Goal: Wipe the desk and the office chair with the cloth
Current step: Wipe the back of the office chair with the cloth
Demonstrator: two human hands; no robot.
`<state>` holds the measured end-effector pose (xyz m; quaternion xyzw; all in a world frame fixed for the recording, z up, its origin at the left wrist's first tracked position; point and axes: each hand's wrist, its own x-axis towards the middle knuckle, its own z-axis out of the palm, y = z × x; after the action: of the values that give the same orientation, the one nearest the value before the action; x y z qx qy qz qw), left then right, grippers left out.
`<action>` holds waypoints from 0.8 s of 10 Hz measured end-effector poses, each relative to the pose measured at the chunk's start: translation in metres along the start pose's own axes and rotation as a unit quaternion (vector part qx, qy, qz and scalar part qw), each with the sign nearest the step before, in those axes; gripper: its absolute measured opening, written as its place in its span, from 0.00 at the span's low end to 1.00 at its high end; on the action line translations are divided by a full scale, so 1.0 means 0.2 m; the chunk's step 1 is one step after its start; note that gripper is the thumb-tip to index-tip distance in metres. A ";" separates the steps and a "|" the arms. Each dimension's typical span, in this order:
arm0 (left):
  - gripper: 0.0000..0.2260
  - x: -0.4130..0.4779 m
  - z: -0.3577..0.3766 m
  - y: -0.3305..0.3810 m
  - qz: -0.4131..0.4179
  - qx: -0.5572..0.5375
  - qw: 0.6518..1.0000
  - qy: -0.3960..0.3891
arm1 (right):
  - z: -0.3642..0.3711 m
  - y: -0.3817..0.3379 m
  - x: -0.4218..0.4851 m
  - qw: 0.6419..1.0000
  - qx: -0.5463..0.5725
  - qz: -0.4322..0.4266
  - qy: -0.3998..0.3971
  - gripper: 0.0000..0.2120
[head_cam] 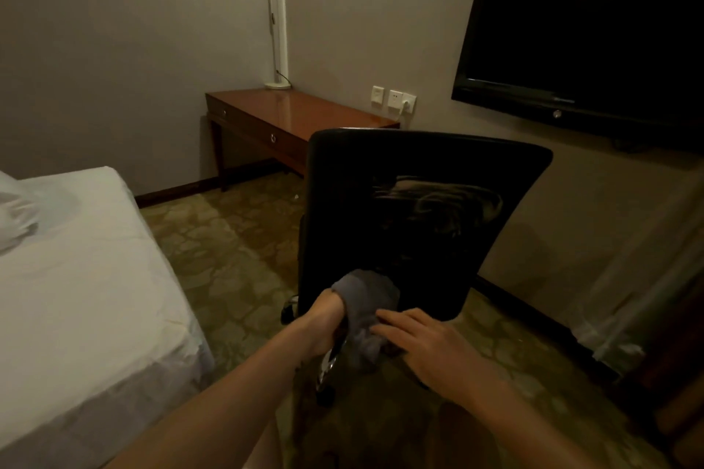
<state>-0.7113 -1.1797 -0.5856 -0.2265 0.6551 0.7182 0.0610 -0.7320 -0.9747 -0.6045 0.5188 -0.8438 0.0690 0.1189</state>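
Cloth: the grey cloth (362, 310) is at the low edge of the backrest of the black office chair (423, 217), bunched between my two hands.
Left hand: my left hand (324, 320) is clenched on the left part of the cloth and presses it to the chair.
Right hand: my right hand (421, 339) lies flat with the fingers spread, the fingertips on the cloth; it holds nothing that I can see.
Desk: the wooden surface (297, 110) stands by the wall behind the chair, well apart from my hands, with a white lamp base (277, 85) at its far corner.
How the cloth handles: I judge it soft, light and limp; it folds easily, so I would take it by a thick bunch in the palm, not by a corner.
How the chair handles: the backrest looks smooth and stiff. The chair seems to stand on castors, so it may roll or turn when pushed; a hand on the frame would steady it.
Hard to see: the room is dim. The seat and the base are mostly hidden behind the backrest and my arms; only some shiny metal shows under the cloth. The bed (76, 278) is cut off at the left.
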 end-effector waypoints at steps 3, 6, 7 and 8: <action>0.13 0.03 0.14 0.06 0.176 0.109 0.978 0.038 | -0.01 0.03 -0.01 0.968 0.174 0.176 0.050 0.14; 0.12 0.06 0.23 0.10 0.337 0.252 0.907 -0.001 | -0.06 0.21 0.00 0.869 0.363 0.324 0.092 0.29; 0.12 0.09 0.26 0.08 0.343 0.249 0.906 0.013 | -0.05 0.25 0.00 0.883 0.342 0.320 0.040 0.19; 0.13 0.10 0.27 0.08 0.354 0.249 0.902 -0.003 | -0.04 0.29 0.02 0.893 0.289 0.345 0.028 0.16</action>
<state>-0.7488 -1.1335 -0.5771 0.0450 0.8492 0.5069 -0.1408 -0.7840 -0.9496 -0.5955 0.2046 -0.9086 0.3616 -0.0438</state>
